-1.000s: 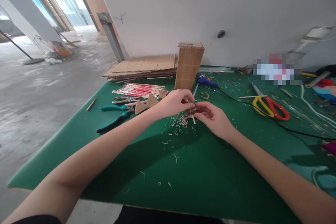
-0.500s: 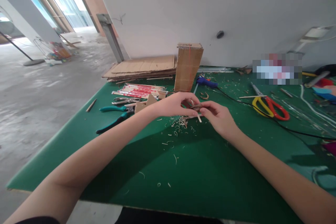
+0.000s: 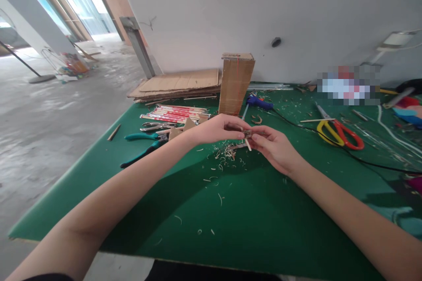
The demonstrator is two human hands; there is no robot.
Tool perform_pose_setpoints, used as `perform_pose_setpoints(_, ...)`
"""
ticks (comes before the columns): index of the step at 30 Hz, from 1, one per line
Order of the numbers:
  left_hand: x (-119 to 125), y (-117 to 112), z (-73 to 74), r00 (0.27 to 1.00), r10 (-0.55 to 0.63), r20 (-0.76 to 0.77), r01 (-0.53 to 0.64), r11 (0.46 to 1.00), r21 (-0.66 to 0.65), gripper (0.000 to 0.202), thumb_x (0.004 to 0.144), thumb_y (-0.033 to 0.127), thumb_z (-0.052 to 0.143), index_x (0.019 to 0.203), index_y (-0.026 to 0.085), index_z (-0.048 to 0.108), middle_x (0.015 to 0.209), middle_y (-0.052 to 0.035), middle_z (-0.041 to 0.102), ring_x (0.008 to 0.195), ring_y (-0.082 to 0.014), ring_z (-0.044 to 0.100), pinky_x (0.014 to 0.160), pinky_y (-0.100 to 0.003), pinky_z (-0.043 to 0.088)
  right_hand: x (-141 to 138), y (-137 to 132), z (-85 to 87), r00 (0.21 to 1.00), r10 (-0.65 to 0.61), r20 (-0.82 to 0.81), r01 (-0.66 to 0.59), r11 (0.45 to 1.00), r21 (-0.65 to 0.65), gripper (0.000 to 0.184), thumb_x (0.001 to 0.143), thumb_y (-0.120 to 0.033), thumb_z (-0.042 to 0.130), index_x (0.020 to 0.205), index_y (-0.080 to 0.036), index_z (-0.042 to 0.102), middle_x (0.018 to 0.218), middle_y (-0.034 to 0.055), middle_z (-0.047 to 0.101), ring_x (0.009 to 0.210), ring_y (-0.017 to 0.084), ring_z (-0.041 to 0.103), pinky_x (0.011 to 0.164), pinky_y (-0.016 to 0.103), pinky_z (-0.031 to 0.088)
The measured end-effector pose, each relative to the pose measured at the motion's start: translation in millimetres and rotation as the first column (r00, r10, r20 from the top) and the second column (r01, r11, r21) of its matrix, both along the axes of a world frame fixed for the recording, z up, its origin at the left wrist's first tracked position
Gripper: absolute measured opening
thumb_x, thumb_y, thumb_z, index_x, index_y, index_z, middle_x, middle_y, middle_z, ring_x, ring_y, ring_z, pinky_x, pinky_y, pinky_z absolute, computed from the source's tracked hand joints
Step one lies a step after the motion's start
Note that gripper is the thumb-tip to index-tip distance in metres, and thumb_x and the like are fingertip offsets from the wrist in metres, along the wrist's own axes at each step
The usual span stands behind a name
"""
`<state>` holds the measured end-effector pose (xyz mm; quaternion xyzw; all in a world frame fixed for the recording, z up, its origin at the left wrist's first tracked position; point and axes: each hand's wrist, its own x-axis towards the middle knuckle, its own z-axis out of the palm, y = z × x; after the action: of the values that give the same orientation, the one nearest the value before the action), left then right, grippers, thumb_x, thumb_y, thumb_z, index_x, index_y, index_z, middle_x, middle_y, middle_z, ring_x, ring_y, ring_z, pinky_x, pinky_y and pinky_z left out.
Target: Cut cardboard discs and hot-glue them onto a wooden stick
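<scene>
My left hand (image 3: 217, 128) and my right hand (image 3: 275, 147) meet over the middle of the green table (image 3: 250, 210). Both pinch a small piece made of thin wooden sticks (image 3: 246, 135), held just above the table; a pale stick end pokes down from it. Wood shavings (image 3: 224, 158) lie scattered right under the hands. Fingers of both hands are closed on the piece, which is mostly hidden by them.
Behind the hands stands a tall cardboard box (image 3: 236, 83), with flat cardboard sheets (image 3: 178, 83) at the back left. Teal pliers (image 3: 145, 149) and red-wrapped chopsticks (image 3: 174, 114) lie left. A blue glue gun (image 3: 260, 103) with black cord and yellow-red scissors (image 3: 341, 134) lie right.
Both hands have turned the small stick piece a little and lifted it slightly off the shavings; the right hand's fingers shifted along it. Nothing else on the table moved.
</scene>
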<state>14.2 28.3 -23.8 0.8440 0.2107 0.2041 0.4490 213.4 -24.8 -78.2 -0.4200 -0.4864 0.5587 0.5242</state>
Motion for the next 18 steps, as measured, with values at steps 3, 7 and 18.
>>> perform_pose_setpoints(3, 1.2, -4.5, 1.1, 1.0, -0.003, -0.016, 0.003, 1.0, 0.011, 0.036, 0.081, 0.025, 0.058, 0.116, 0.02, 0.057, 0.108, -0.007, 0.064, 0.094, -0.0154, 0.061, 0.08, -0.031, 0.05, -0.6, 0.1, -1.3, 0.999, -0.012, -0.034, 0.012, 1.0, -0.001, 0.022, 0.067, -0.029, 0.075, 0.087, -0.023, 0.065, 0.084, 0.0011, 0.069, 0.078, 0.016, 0.064, 0.085, 0.043, 0.049)
perform_pose_setpoints(7, 4.7, -11.4, 2.4, 0.998, 0.029, -0.051, -0.021, 0.986, 0.163, 0.038, 0.078, 0.022, 0.06, 0.116, 0.023, 0.058, 0.112, -0.0072, 0.059, 0.097, -0.0158, 0.059, 0.083, -0.031, 0.049, -1.2, 0.7, -1.9, 0.999, -0.011, -0.039, 0.012, 1.0, 0.023, 0.022, 0.069, -0.03, 0.074, 0.089, -0.023, 0.065, 0.087, 0.0018, 0.069, 0.085, 0.017, 0.064, 0.089, 0.045, 0.047)
perform_pose_setpoints(18, 7.5, -10.0, -10.4, 0.986, 0.166, -0.024, -0.152, 0.947, 0.282, 0.027, 0.077, 0.023, 0.057, 0.104, 0.019, 0.058, 0.1, -0.0038, 0.065, 0.09, -0.0133, 0.06, 0.079, -0.027, 0.048, -5.1, -3.0, 1.9, 0.999, -0.004, 0.04, 0.002, 0.999, 0.036, 0.027, 0.066, -0.029, 0.076, 0.09, -0.021, 0.068, 0.095, 0.0044, 0.07, 0.089, 0.018, 0.064, 0.095, 0.046, 0.046)
